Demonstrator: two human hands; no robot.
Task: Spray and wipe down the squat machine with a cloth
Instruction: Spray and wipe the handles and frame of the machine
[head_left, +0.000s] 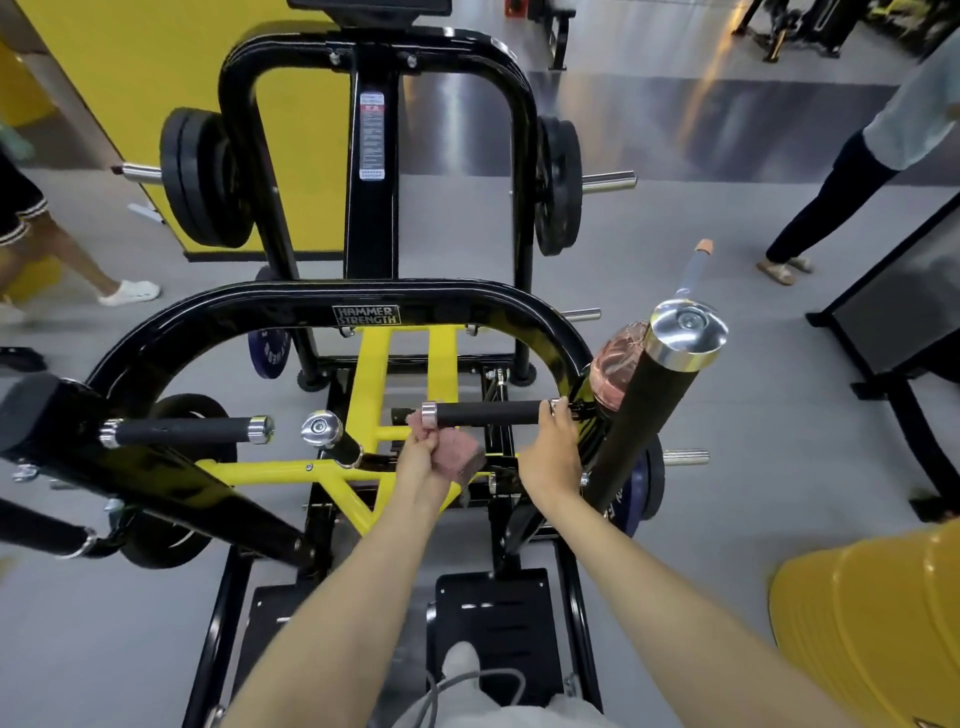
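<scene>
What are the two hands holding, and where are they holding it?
The left hand holds a bunched pink cloth by its top, at the free end of the black handle. The right hand grips the handle's other end.

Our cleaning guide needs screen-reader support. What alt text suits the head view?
A left hand holds a pink cloth at the free end of a black handle on a black-and-yellow squat machine; the right hand grips the handle's other end.

Cloth (457, 453) under handle (493, 413) — bottle (621, 364) to its right.
</scene>
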